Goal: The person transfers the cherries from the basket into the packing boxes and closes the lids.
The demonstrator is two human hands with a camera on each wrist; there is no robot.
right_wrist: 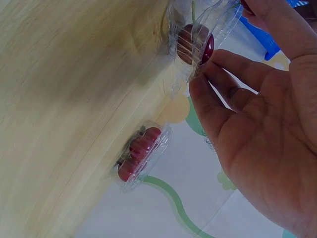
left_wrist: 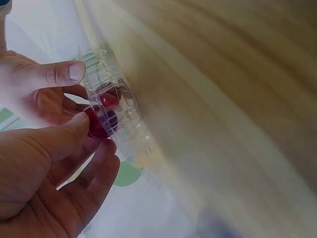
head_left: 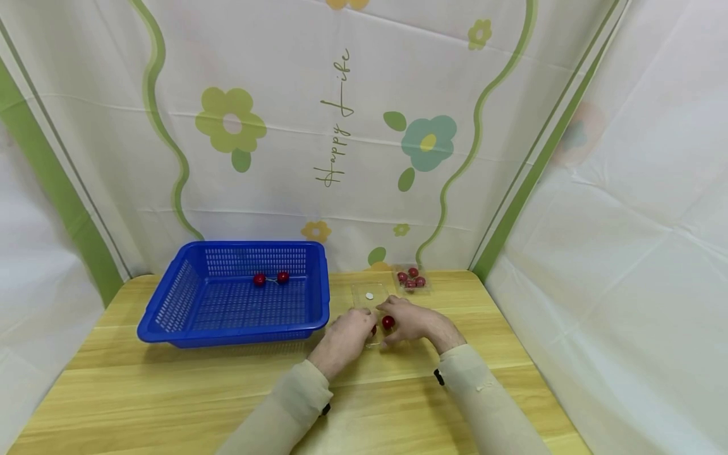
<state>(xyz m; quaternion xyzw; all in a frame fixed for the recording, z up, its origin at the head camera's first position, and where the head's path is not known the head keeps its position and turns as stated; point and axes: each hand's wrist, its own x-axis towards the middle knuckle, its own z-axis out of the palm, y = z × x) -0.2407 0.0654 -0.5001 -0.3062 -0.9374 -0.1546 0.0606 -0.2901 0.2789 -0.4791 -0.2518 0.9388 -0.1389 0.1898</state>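
Over the wooden table, a clear plastic box [head_left: 359, 291] stands between the two hands, its lid spread toward the back. My left hand [head_left: 348, 333] pinches a dark red cherry [left_wrist: 96, 124] between thumb and fingers at the box's rim. Another cherry [head_left: 388, 322] lies inside the box, by the right hand's fingers. The right hand [head_left: 414, 318] has its fingers spread, the fingertips [right_wrist: 200, 84] touching the box's side. In the left wrist view, the right thumb [left_wrist: 64, 74] is at the rim too. Part of the box is hidden behind the left hand.
A blue plastic basket [head_left: 239, 338] stands at the left, with two stemmed cherries [head_left: 260, 279] inside. Behind the right hand, near the table's back edge, sits a second clear box [head_left: 428, 287] packed with several cherries [right_wrist: 141, 146]. A patterned curtain [head_left: 273, 189] hangs along the back.
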